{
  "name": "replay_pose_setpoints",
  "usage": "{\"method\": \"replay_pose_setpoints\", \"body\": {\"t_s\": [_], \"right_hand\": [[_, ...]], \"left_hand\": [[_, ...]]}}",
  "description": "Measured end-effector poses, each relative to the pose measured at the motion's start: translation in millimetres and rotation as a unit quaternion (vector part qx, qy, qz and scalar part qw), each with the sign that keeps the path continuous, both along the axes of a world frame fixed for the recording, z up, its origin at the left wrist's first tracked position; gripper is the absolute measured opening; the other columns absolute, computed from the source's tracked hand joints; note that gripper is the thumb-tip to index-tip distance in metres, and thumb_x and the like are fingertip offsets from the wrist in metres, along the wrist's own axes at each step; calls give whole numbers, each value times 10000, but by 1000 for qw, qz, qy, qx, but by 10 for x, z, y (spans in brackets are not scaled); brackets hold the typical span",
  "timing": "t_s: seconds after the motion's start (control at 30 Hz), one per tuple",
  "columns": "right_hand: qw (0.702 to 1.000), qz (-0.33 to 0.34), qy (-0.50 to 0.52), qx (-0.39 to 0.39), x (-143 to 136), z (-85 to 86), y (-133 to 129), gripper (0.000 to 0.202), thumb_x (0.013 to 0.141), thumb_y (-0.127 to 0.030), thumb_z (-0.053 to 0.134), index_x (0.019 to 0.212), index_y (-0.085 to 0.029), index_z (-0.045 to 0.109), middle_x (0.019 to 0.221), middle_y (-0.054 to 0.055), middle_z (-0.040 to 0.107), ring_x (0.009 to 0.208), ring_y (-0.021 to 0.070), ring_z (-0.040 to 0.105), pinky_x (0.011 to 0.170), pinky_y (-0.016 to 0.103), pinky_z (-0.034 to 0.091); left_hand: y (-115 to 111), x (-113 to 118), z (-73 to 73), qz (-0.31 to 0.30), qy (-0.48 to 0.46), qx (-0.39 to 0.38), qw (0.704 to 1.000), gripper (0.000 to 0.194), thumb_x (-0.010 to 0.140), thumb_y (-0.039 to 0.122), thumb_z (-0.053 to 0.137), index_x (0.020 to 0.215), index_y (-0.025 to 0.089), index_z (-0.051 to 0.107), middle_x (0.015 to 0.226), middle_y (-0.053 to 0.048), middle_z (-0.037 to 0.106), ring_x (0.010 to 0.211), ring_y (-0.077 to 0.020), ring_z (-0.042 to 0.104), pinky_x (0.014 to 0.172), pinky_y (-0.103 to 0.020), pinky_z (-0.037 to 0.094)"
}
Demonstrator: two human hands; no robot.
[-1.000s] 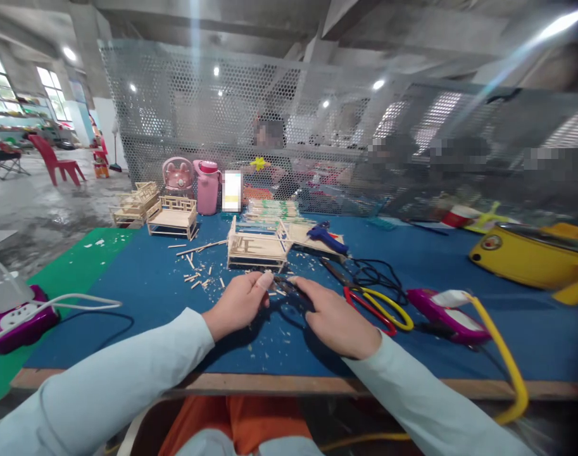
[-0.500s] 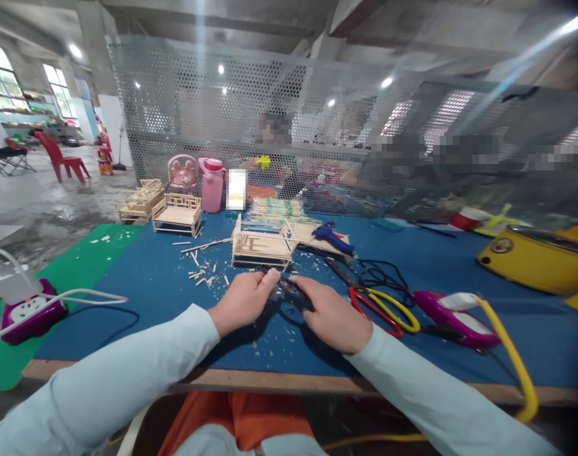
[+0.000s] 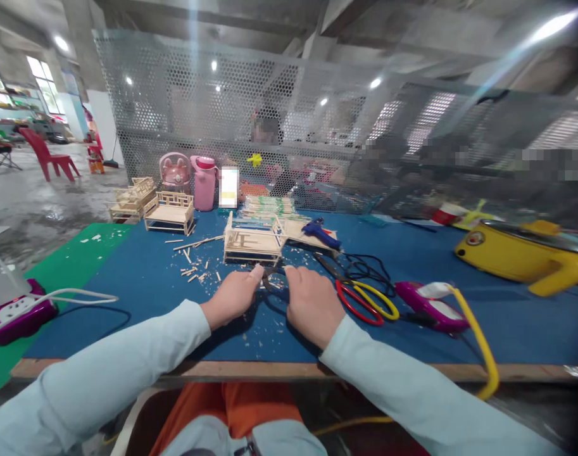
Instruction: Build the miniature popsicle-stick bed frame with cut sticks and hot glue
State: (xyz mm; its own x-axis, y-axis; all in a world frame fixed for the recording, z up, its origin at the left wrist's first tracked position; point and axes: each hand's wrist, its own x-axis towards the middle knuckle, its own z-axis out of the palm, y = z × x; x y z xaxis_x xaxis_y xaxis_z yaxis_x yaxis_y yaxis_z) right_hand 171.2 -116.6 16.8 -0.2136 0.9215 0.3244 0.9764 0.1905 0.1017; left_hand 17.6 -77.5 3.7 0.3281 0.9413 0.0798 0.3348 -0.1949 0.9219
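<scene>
My right hand (image 3: 313, 301) is wrapped round the dark handles of a pair of pliers (image 3: 268, 278), whose jaws point toward my left hand. Fingers and thumb of my left hand (image 3: 235, 294) are pinched together right beside the jaws; whatever lies between them is too small or hidden to make out. Just beyond both hands stands a little wooden bench model (image 3: 253, 244) made of thin sticks. Cut stick pieces (image 3: 190, 272) and pale crumbs lie to its left.
More stick models (image 3: 169, 212) stand at the back left, near a pink jug (image 3: 204, 183). A blue glue gun (image 3: 321, 233), red-and-yellow-handled scissors (image 3: 364, 303), a purple power strip (image 3: 431, 309) and a yellow pot (image 3: 511, 253) occupy the right. A perforated metal screen (image 3: 165, 95) rises behind.
My right hand has turned, and the pliers' jaws show more clearly beside my left fingertips. Table items have shifted left in view as my head turned slightly right.
</scene>
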Motion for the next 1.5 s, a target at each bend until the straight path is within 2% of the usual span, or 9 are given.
{"method": "replay_pose_setpoints", "body": {"t_s": [0.27,0.5,0.63,0.77,0.87,0.97,1.13,1.33,1.5], "right_hand": [[975,48,159,-145,99,131,-39,455,634,-41,408,1068,-121,521,1045,131,625,970,236,569,835,314,398],[894,118,341,-267,273,259,-134,342,579,-87,372,847,-166,569,753,4,630,711,164,567,624,250,430],[961,-59,195,-184,484,194,39,311,702,-195,450,984,-144,571,934,110,643,862,237,594,728,317,428],[978,-181,61,-82,604,-37,290,595,732,-419,538,1224,-94,462,1149,216,554,1033,325,536,828,420,394],[990,-126,62,29,578,-101,330,630,677,-434,605,1213,-121,496,1228,198,513,1131,345,459,916,495,319],[984,11,159,74,435,-4,232,402,744,-399,548,1041,-138,622,1012,139,631,994,279,546,891,436,363],[868,158,443,-158,37,204,198,262,782,-364,507,844,-172,674,721,28,664,678,155,607,697,281,470],[745,117,595,-277,-220,232,418,174,629,-314,657,713,-162,644,632,-19,642,557,114,581,602,260,485],[734,108,612,-273,-275,175,487,167,625,-297,658,707,-160,612,579,-35,602,497,97,537,537,245,468]], "left_hand": [[-10,-50,36,-117,-84,46,988,483,836,586,292,591,187,413,499,38,382,446,-93,326,460,-236,256],[-18,-100,21,-209,-60,31,976,432,846,528,344,760,152,539,522,47,398,455,-81,363,451,-206,289],[-5,-70,-15,-219,-68,28,973,449,830,510,405,885,119,618,523,45,415,488,-75,369,494,-202,305],[30,-20,-49,-186,-123,-33,974,495,809,520,445,1015,96,593,597,15,504,540,-82,450,548,-212,362],[70,-1,-58,-153,-177,-72,970,496,815,493,458,1096,93,544,746,-37,567,647,-102,524,597,-223,405],[93,-3,-60,-129,-188,-71,971,505,849,431,428,1218,87,461,794,-56,582,694,-117,542,619,-233,425],[72,-27,-72,-130,-139,45,981,572,869,347,411,1381,140,261,774,-39,602,707,-142,549,676,-267,451],[117,-57,-98,-78,-73,153,982,562,870,276,379,1397,145,232,1108,-117,595,991,-203,559,894,-339,421],[164,-55,-111,-45,-51,161,985,577,857,239,390,1399,140,219,1113,-124,595,995,-199,560,869,-327,427]]}}
